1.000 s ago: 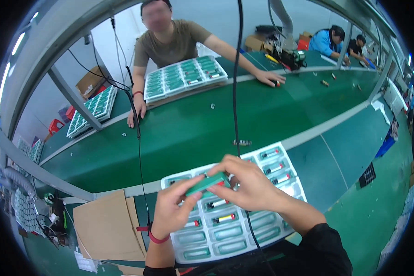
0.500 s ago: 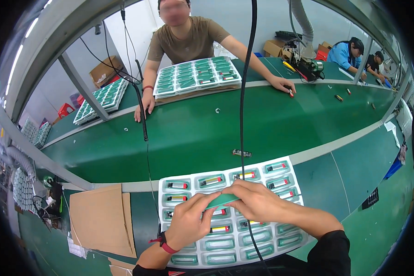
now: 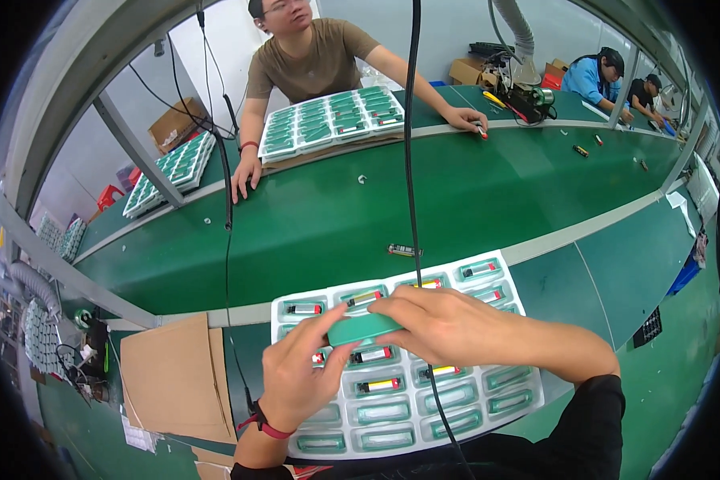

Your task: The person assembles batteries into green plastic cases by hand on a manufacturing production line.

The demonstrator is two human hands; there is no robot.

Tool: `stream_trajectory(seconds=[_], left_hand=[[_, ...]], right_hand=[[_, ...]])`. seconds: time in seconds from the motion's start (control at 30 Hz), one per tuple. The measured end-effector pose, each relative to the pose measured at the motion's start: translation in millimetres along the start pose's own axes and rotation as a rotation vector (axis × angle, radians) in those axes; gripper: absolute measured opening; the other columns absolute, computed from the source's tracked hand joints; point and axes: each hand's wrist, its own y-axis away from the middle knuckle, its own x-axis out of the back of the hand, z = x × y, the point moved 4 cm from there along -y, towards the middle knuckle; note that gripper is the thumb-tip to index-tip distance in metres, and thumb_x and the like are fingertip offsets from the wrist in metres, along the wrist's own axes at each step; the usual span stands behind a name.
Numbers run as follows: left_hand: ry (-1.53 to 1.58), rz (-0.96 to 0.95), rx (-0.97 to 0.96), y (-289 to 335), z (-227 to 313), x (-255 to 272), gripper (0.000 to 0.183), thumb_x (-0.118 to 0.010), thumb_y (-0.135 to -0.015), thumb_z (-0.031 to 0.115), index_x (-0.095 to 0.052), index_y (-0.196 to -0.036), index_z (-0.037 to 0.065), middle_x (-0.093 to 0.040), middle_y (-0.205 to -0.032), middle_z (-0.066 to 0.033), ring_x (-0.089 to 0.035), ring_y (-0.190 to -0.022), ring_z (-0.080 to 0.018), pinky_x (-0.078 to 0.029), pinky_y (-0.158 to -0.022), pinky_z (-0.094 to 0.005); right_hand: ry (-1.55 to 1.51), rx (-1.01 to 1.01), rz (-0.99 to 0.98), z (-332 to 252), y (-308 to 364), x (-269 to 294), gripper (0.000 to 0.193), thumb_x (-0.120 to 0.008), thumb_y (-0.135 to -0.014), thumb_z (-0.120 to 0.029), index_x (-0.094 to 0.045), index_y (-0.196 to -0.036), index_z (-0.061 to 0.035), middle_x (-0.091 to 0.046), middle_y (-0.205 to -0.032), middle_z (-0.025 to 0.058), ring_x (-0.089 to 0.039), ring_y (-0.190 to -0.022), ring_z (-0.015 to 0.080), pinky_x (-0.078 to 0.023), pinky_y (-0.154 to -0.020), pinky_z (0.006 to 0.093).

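Head view: L hand [image 3: 300, 378], R hand [image 3: 444, 324] w/ fingers [image 3: 406, 313] clamped on green case [image 3: 364, 329]; gap btwn tray edge [image 3: 277, 320] & cardboard [image 3: 172, 376].

A pale wall [image 3: 448, 32] runs across the top of the frame. Grey metal posts [image 3: 138, 152] slant down at left. A long green conveyor belt [image 3: 320, 240] curves through the middle, edged by pale rails [image 3: 572, 234]. The table [image 3: 552, 288] has a green top; green floor [image 3: 668, 360] shows lower right. A red stool [image 3: 109, 197] stands at left.
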Motion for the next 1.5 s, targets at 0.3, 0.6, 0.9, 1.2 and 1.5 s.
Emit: stream_trajectory(seconds=[0.3, 0.6, 0.9, 1.2, 1.5], left_hand=[[-0.037, 0.221, -0.118, 3, 5, 9, 0.056, -0.069, -0.074, -0.011, -0.051, -0.127, -0.004, -0.068, -0.095, -0.0164, -0.070, -0.084, -0.0222, -0.059, -0.069, -0.0280], [0.240, 0.376, -0.458, 11, -6, 13, 0.046, -0.067, -0.074, -0.014, -0.053, -0.118, -0.007, -0.062, -0.111, -0.0277, -0.068, -0.092, -0.0341, -0.058, -0.077, -0.0355], [0.137, 0.471, -0.466, 12, -7, 1, 0.032, -0.062, -0.079, -0.010, -0.051, -0.109, -0.011, -0.058, -0.103, -0.0230, -0.065, -0.087, -0.0302, -0.056, -0.074, -0.0333], [-0.119, -0.309, -0.111, -7, 23, -2, 0.032, -0.071, -0.076, 0.006, -0.060, -0.104, -0.005, -0.062, -0.089, -0.0157, -0.060, -0.075, -0.0231, -0.047, -0.071, -0.0292], [-0.110, -0.187, 0.035, -33, -41, -12, 0.011, -0.059, -0.085, -0.004, -0.063, -0.095, -0.005, -0.063, -0.086, -0.0128, -0.060, -0.073, -0.0168, -0.047, -0.066, -0.0241]], right_hand=[[0.115, 0.165, 0.257, -11, -10, -9, 0.041, -0.070, -0.069, 0.000, -0.053, -0.106, 0.0049, -0.055, -0.087, 0.0129, -0.061, -0.072, 0.0295, -0.052, -0.058, 0.0363], [0.608, 0.513, 0.649, -57, 11, -4, 0.030, -0.067, -0.062, 0.000, -0.066, -0.092, 0.0074, -0.063, -0.081, 0.0153, -0.054, -0.058, 0.0159, -0.042, -0.045, 0.0228], [0.560, 0.439, 0.838, -34, 12, -6, 0.025, -0.058, -0.056, -0.011, -0.059, -0.076, 0.0047, -0.051, -0.069, 0.0078, -0.050, -0.059, 0.0164, -0.038, -0.039, 0.0241], [0.203, -0.274, 0.424, 21, 108, 48, 0.022, -0.072, -0.077, -0.016, -0.061, -0.088, -0.0008, -0.056, -0.071, 0.0113, -0.059, -0.063, 0.0296, -0.049, -0.057, 0.0367], [0.194, -0.630, 0.174, 63, 217, 16, 0.018, -0.074, -0.070, -0.006, -0.069, -0.087, -0.0042, -0.055, -0.085, 0.0058, -0.054, -0.085, 0.0235, -0.046, -0.072, 0.0331]])
